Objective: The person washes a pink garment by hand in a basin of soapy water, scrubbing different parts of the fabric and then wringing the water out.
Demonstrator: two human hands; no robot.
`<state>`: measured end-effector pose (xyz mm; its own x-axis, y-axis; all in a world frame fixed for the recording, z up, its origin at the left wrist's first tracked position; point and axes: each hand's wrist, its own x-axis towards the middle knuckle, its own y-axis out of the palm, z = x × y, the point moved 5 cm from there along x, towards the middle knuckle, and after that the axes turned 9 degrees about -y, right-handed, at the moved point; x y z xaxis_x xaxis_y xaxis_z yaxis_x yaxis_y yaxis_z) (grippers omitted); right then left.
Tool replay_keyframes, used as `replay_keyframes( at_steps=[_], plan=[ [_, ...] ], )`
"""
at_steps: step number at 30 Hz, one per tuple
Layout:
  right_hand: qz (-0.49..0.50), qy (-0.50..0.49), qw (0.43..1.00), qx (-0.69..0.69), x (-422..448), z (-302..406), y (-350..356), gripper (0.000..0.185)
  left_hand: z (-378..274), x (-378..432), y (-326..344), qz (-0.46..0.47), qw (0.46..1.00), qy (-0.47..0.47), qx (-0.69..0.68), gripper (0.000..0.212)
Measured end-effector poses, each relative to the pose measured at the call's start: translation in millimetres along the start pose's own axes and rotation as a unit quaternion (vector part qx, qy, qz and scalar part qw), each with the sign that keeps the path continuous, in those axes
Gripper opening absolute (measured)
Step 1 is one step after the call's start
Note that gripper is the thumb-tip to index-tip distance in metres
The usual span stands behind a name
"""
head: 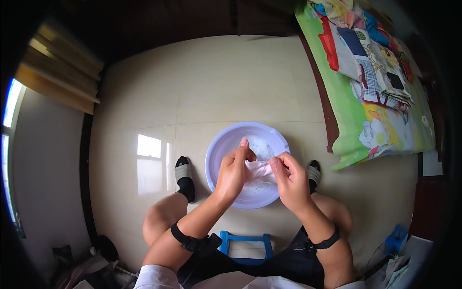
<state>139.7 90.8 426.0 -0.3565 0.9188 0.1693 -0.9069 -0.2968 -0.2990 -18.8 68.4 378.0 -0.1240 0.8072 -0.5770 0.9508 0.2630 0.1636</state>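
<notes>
Between my two hands a pale pink wet-looking cloth (260, 171) is stretched above a lavender plastic basin (213, 144). My left hand (232, 168) grips the cloth's left end, its thumb pointing up and away from me. On the right end, my right hand (290, 177) pinches the fabric between thumb and fingers. Soapy water (261, 148) with white suds shows in the basin behind and below the cloth. The cloth's full shape is hidden by its folds and my fingers.
The basin stands on glossy floor tiles (231, 79) between my slippered feet (184, 177). Under me is a blue plastic stool (245, 238). At the right, a bed with a cartoon-print sheet (346, 137) bears folded clothes (371, 72). Curtains (65, 72) hang at the left.
</notes>
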Motion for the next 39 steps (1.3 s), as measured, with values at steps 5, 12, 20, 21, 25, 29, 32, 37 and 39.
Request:
replay_keyframes(
  at_steps=[5,12,20,21,25,29,32,37,39],
  plan=[
    [-0.034,0.007,0.997,0.063,5.0,-2.8,-11.3,0.027,1.2,-10.1,12.4,0.151,0.986,0.074,-0.006,0.049],
    [-0.017,0.020,0.996,0.086,2.5,-8.7,-12.5,0.024,-2.4,-12.1,15.2,0.069,0.979,0.136,0.136,0.029],
    [0.010,-0.064,0.994,-0.088,2.5,2.5,1.3,0.013,-7.3,-19.7,15.2,-0.019,0.943,0.256,0.214,0.018],
    [-0.016,-0.109,0.988,-0.111,6.9,-1.5,-1.7,0.013,-9.1,-22.6,17.7,-0.012,0.943,0.256,0.214,0.016],
    [0.005,-0.165,0.977,-0.136,-0.1,6.8,5.6,0.012,-13.4,-25.1,17.8,0.004,0.939,0.252,0.233,0.013],
    [-0.006,-0.197,0.970,-0.145,-1.9,6.0,5.6,0.009,-14.1,-26.3,16.3,0.033,0.920,0.278,0.274,0.013],
    [-0.025,-0.171,0.973,-0.155,2.8,6.8,0.1,0.010,-17.7,-27.0,15.3,0.049,0.907,0.305,0.286,0.015],
    [0.020,-0.203,0.969,-0.140,-7.0,10.9,7.3,0.010,-14.3,-27.5,14.6,0.057,0.881,0.346,0.319,0.018],
    [-0.017,-0.177,0.974,-0.143,-7.0,8.7,4.0,0.010,-15.5,-29.6,15.3,0.071,0.885,0.342,0.309,0.020]
  ],
)
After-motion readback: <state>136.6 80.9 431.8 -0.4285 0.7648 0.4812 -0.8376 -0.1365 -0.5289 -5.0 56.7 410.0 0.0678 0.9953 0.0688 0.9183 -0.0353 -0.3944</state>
